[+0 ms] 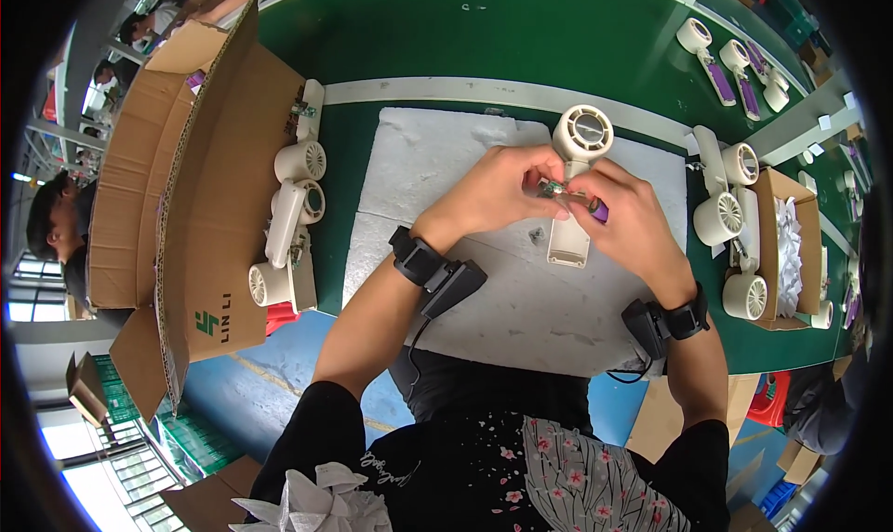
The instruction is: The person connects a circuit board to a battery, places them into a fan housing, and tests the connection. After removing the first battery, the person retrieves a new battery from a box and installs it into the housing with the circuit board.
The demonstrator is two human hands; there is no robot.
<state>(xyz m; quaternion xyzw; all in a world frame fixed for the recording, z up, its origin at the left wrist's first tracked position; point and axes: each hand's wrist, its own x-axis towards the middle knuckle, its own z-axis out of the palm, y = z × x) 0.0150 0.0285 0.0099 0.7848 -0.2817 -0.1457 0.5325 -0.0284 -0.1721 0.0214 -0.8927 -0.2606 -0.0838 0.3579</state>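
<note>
A cream handheld fan (pixel 569 244) lies on the white foam board, its round head away from me and its handle toward me. Over the handle, both hands meet. The fingertips of my left hand (pixel 507 186) are pinched on a small green circuit board (pixel 555 188). My right hand (pixel 633 218) is closed on a slim piece with a purple end (pixel 598 211), which reaches toward the board; its exact kind is partly hidden by the fingers. Beside the handle, on the foam, rests a small clear or grey bit (pixel 536 236).
The foam board (pixel 437 253) covers the green table (pixel 391 30) before me. A big cardboard box (pixel 219 234) stands left, with cream fans (pixel 299 160) beside it. On the right are more fans (pixel 719 218) and a carton (pixel 811 253) of white pieces. Purple-handled fans (pixel 714 76) lie far right.
</note>
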